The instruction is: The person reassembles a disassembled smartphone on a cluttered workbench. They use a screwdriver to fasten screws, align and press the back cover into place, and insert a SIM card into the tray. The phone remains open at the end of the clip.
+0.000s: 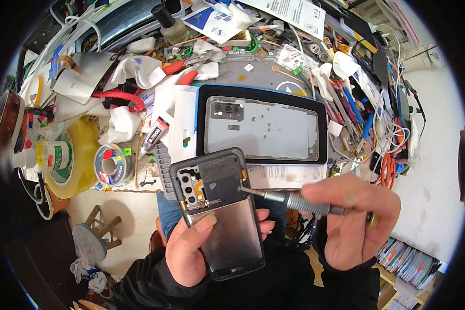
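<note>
An opened phone (227, 243) is tilted in my left hand (186, 256), back side up. My thumb presses on its silvery battery area, and fingertips curl round its right edge. Bare camera lenses and a dark cover plate show in the phone's upper part. In my right hand (354, 225) is a screwdriver (307, 203) with a ridged metal handle. Its thin tip points left and meets the phone's upper right part; whether it sits in a screw is too small to tell. Beyond lies a phone back cover (289, 129) with several small screws (268, 125) on it.
The back cover rests in a black-rimmed tray (323, 129). Left of it are a glue tube (155, 135), a solder spool (113, 165) and a yellow tape roll (85, 147). Farther back stands a dark-capped bottle (171, 28). Tools (349, 103) and cables crowd the right.
</note>
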The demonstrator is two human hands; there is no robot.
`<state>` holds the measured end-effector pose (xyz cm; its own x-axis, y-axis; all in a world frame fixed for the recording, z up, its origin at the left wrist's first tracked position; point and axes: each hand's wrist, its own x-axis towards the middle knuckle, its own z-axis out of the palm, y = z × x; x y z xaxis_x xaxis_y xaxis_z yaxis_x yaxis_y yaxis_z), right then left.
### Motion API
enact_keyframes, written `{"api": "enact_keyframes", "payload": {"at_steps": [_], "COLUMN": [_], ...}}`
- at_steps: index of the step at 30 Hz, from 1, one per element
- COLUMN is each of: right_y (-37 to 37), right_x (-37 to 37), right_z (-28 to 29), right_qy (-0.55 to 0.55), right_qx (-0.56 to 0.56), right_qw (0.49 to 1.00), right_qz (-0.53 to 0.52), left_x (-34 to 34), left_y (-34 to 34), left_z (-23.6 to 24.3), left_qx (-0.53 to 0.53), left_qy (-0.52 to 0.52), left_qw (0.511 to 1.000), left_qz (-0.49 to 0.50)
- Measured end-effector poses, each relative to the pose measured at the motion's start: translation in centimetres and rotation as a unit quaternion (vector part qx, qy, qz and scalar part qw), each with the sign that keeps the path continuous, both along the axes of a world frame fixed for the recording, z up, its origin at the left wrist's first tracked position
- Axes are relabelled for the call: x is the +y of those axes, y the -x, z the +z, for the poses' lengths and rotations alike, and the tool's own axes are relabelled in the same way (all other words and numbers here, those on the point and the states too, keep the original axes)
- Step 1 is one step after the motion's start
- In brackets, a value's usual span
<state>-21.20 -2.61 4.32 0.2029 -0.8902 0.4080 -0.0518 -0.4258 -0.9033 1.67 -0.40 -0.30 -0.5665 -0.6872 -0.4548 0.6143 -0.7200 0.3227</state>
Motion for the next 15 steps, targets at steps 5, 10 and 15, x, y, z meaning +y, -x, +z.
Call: {"api": "enact_keyframes", "payload": {"at_steps": [5,10,15], "right_y": [-0.5,-0.8,-1.0], "right_x": [0.2,0.6,0.5], "right_z": [-0.9,-1.3,-1.2], "right_qy": [0.049,0.025,0.034], "right_qx": [0.06,-0.023,-0.013], "right_qw": [0.996,0.998,0.998], "right_qz": [0.051,0.047,0.052], "left_x": [0.0,0.2,0.0], "left_y": [-0.1,-0.2,-0.2], "left_z": [0.0,0.1,0.2], "left_qx": [0.022,0.0,0.011], "left_qy": [0.034,0.052,0.057], "left_qw": [0.999,0.998,0.998], "left_qz": [-0.006,-0.022,-0.024]}}
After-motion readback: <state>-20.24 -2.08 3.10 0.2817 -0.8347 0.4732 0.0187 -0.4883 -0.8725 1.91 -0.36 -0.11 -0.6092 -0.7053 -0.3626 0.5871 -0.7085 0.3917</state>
